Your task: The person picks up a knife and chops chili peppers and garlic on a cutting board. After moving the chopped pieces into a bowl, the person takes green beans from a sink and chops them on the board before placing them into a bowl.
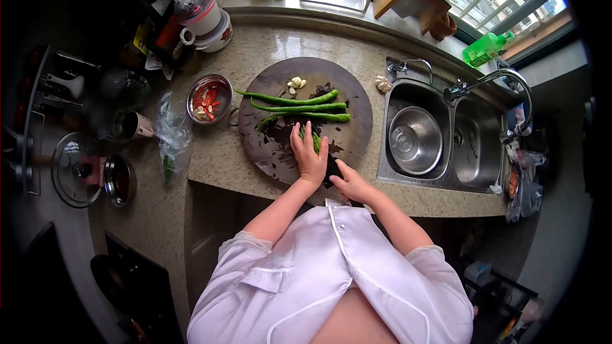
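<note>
Over the lower part of a round dark chopping board [261, 146], my left hand [309, 154] presses down on a green pepper [317, 142], most of which the fingers cover. My right hand [350, 182] is closed round the handle of a dark knife [331, 169], whose blade lies beside my left hand. Long green peppers [303, 108] lie side by side across the board above my fingers. Peeled garlic cloves [296, 83] and a small dark heap [322, 90] sit near the board's far edge.
Left of the board stands a steel bowl [210, 99] with red pepper pieces and garlic. A plastic bag [172, 130] lies farther left. On the right, a double sink [449, 181] holds a metal basin [415, 140]; a garlic bulb [383, 84] sits beside it.
</note>
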The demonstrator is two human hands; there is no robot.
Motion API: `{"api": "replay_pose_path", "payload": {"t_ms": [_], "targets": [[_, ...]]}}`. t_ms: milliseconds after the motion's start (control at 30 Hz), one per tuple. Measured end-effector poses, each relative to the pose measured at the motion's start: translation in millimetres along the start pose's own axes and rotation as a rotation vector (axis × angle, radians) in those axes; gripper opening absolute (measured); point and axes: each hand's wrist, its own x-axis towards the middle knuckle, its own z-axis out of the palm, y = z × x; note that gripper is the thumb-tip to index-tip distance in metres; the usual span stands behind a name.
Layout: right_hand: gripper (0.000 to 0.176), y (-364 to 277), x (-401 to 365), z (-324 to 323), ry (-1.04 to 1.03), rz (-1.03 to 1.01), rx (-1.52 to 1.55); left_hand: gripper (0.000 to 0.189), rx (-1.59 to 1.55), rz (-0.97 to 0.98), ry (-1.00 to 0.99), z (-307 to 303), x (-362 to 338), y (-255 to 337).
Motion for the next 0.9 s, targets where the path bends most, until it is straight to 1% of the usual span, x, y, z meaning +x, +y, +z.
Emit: {"api": "replay_pose_path", "payload": {"t_ms": [67,167,267,333,400,433,467,567,600,633,667,733,767,800,833,867,900], "targets": [[0.046,-6.1,3.2,-0.2,-0.071,0.010,0.034,0.057,-0.016,-0.016,0.022,-4.2,-0.3,-1.2],[0.045,-34.6,1.1,3.7,-0.058,-0.021,-0.038,0.054,-0.052,-0.007,0.083,-15.4,10.5,-1.8],[0.044,-64.1,11.0,10.1,-0.110,-0.012,-0.062,0.053,-0.070,-0.002,0.152,-36.3,33.6,-2.1],[0.044,-82.2,24.7,15.2,-0.148,-0.029,-0.111,0.052,-0.042,0.050,0.217,-54.4,52.2,-9.3],[0.032,-95.8,40.9,31.0,-0.096,-0.248,-0.184,0.049,-0.001,0.089,0.286,-75.4,73.6,-21.0],[0.025,-113.4,46.9,40.3,-0.089,-0.295,-0.209,0.046,0.006,0.091,0.307,-89.4,86.3,-24.3],[0.027,-133.3,50.0,46.4,-0.145,-0.162,-0.152,0.043,0.013,0.094,0.328,-104.2,99.9,-27.5],[0.028,-154.1,76.5,64.9,-0.164,-0.212,-0.145,0.032,0.056,0.102,0.475,-134.4,147.0,-57.3],[0.027,-155.1,83.8,70.2,-0.105,-0.289,-0.200,0.030,0.049,0.116,0.527,-141.8,163.2,-75.2],[0.025,-157.0,88.3,73.1,-0.047,-0.363,-0.256,0.029,0.031,0.028,0.517,-148.9,177.5,-95.6],[0.025,-161.8,87.0,71.5,-0.046,-0.370,-0.263,0.029,0.013,-0.062,0.503,-154.4,188.2,-119.2],[0.023,-164.6,77.4,61.7,0.005,-0.258,-0.197,0.031,0.096,-0.088,0.437,-155.4,197.9,-183.4],[0.023,-135.9,87.2,54.1,0.098,-0.454,-0.284,0.032,0.097,-0.107,0.445,-159.0,197.2,-197.7],[0.023,-158.3,61.5,42.1,0.026,-0.157,-0.147,0.030,0.130,-0.039,0.490,-160.0,196.2,-215.0],[0.024,-110.3,76.3,30.2,0.098,-0.388,-0.163,0.030,0.093,-0.069,0.474,-167.0,192.4,-203.3],[0.026,-125.7,51.1,16.6,0.062,-0.129,-0.067,0.029,0.057,-0.104,0.453,-175.2,185.0,-186.4],[0.027,-112.6,41.9,4.0,0.115,-0.121,-0.054,0.026,0.102,-0.074,0.437,-173.7,178.5,-183.2]]}}
